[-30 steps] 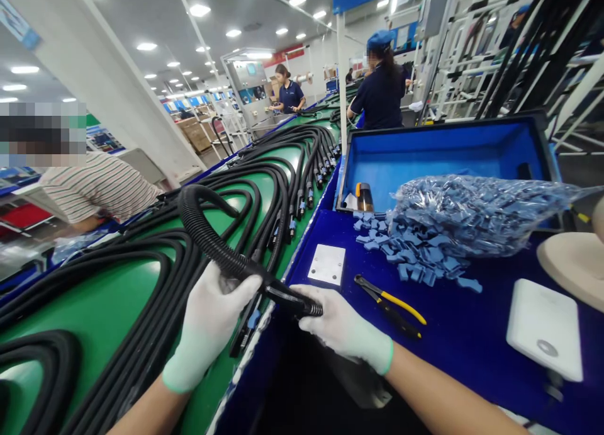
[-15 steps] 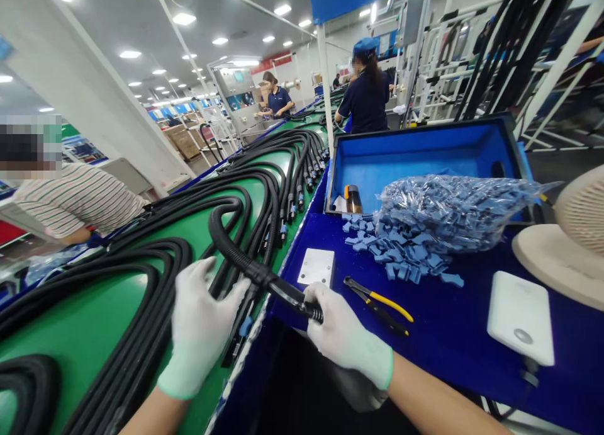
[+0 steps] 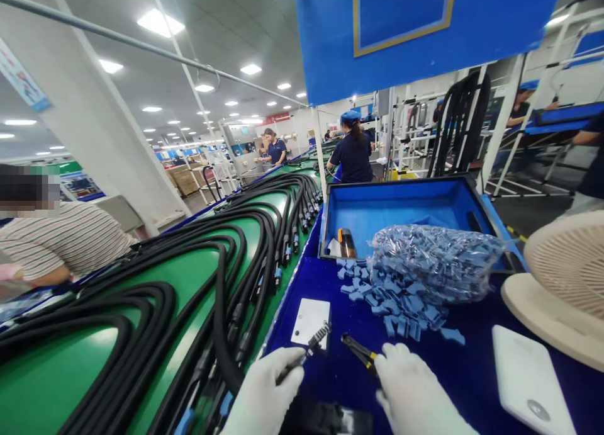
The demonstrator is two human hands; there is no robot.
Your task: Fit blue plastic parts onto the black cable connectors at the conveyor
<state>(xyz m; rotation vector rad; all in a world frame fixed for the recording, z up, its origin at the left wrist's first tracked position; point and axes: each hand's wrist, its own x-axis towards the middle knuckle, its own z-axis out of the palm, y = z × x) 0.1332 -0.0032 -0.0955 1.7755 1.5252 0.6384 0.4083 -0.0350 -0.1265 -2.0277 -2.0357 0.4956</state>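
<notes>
My left hand [image 3: 271, 388], in a white glove, is closed around the black end of a corrugated hose. The hose's ribbed tip [image 3: 319, 337] pokes out past the fingers, over a white block [image 3: 309, 318] with small holes. To the right, my gloved right hand [image 3: 408, 384] has its fingers over the handles of the pliers [image 3: 359, 352]. Their dark jaws point up and left, and most of the yellow-and-black grips are hidden under the hand. Loose blue plastic clips [image 3: 403, 309] are heaped beyond the pliers, beside a clear bag of clips [image 3: 434, 259].
Many black hoses [image 3: 141, 290] lie curved over the green belt [image 3: 189, 265] on the left. A blue crate [image 3: 401, 202], a beige fan [image 3: 566, 265] and a white device [image 3: 531, 378] are on the right. A person in a striped shirt [image 3: 70, 240] is at the far left; others work farther back.
The hose end has passed from my right hand to my left. My right hand has moved right, onto the pliers. The view has tilted up.
</notes>
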